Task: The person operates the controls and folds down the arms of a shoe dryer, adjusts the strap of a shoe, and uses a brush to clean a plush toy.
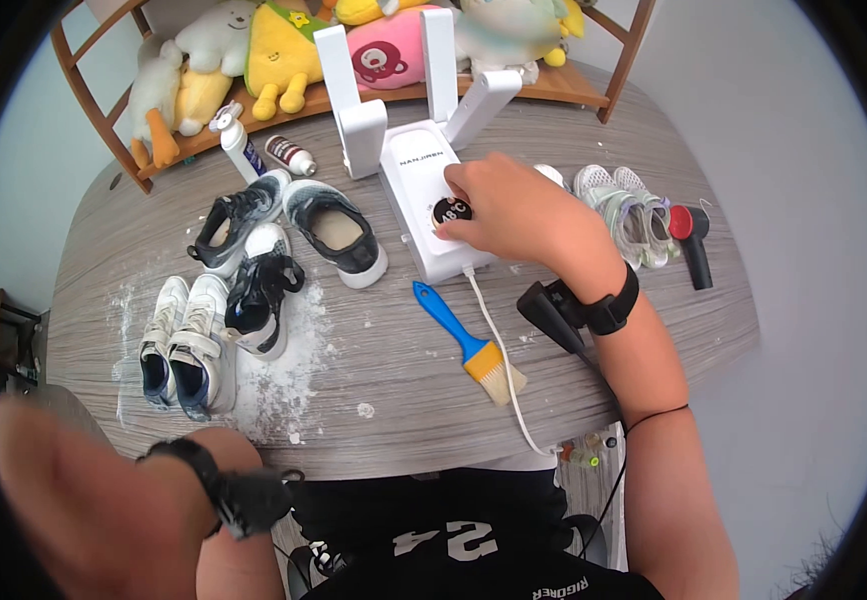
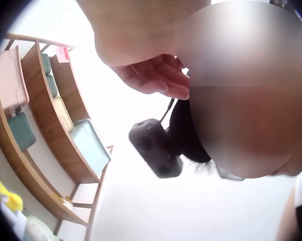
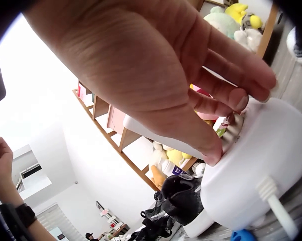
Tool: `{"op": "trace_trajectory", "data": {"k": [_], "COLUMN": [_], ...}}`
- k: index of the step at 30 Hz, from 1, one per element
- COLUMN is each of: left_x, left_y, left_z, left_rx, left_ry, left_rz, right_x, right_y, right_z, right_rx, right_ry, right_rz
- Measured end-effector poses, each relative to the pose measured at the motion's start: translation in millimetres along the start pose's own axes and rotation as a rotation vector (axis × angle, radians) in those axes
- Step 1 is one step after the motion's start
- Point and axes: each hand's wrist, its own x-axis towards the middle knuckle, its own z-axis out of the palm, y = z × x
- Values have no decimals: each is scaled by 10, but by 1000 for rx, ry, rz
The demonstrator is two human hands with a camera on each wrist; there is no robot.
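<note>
My right hand [image 1: 529, 215] reaches onto a white shoe dryer [image 1: 419, 170] with upright white tubes. Its thumb and fingers pinch the round dial [image 1: 451, 211], whose black display shows a temperature in °C. In the right wrist view, the thumb is on one side of the dial [image 3: 235, 129] and the fingers on the other. My left hand [image 1: 64, 480] is raised at the lower left, away from the table and blurred. The left wrist view has this hand [image 2: 153, 75] beside the head, fingers loosely bent near a black head-worn device [image 2: 156, 148], holding nothing visible.
Dark sneakers [image 1: 339, 235] and white shoes [image 1: 204, 345] stand left, near scattered white powder [image 1: 299, 390]. A blue-handled brush [image 1: 454, 325] lies by the white cord [image 1: 499, 350]. Pale shoes [image 1: 624, 210] and a black-red handheld device [image 1: 694, 250] are right. Bottles [image 1: 237, 140] and plush toys [image 1: 284, 60] are behind.
</note>
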Motion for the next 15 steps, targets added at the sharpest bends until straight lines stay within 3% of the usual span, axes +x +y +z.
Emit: {"op": "trace_trajectory", "data": {"k": [5,10,12,13,14,15], "left_x": [-614,-792,1441,2042,2066,2469], "left_y": [203,249,438,473,425,458], "left_z": [11,55,694,855,840,954], "left_rx": [-172,-355,-429,-466,-503,-540], "left_ry": [-6,-1,0,-2,-3,-6], "left_rz": [85,220,265,290,315,343], "right_x": [28,41,44,37,27,17], "right_y": [-1,31,87,78,66,59], "right_z": [40,50,128,127,123,115], "right_rx": [0,-13,-3,-5,-14,-23], "right_ry": [0,-6,90,89,90,93], "right_rz": [-6,-10,-88,-88,-70,-50]}}
